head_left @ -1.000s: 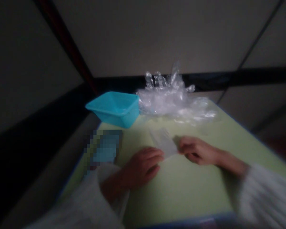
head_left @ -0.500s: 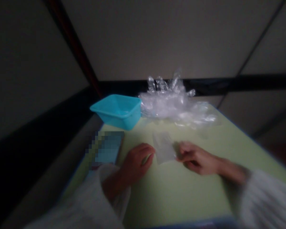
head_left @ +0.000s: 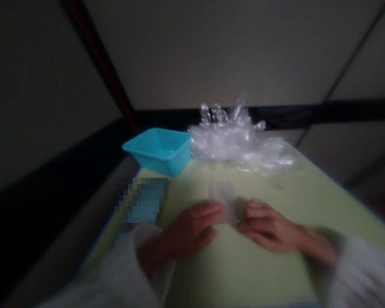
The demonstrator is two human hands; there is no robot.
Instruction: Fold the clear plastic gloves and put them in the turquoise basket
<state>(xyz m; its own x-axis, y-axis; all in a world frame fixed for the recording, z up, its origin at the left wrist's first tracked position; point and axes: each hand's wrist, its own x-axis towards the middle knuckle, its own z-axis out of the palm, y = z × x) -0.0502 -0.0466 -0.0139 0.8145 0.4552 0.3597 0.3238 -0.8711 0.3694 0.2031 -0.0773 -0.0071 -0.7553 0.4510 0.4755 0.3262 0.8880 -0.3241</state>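
A small, roughly rectangular folded piece of clear plastic film (head_left: 226, 199) lies on the table between my hands. My left hand (head_left: 192, 231) reaches over its left edge, fingers stretched out and thumb apart from them. At the lower right corner of the film, my right hand (head_left: 269, 226) has curled fingers, with the index finger and thumb pinching the edge. Blur hides exactly how much film is in that pinch. Behind both hands, a heap of clear disposable plastic gloves (head_left: 224, 141) is spread out, some glove fingers standing up.
A turquoise plastic basin (head_left: 176, 164) stands at the back left, beside the gloves. Nearer, a flat pale-blue object (head_left: 147, 205), partly pixelated, lies by my left sleeve. The yellow-green table (head_left: 244, 278) has a wall (head_left: 211, 55) behind it.
My left hand has moved right, onto the film, and its thumb and fingers have parted. My right hand has shifted slightly nearer me. The film looks narrower and more creased.
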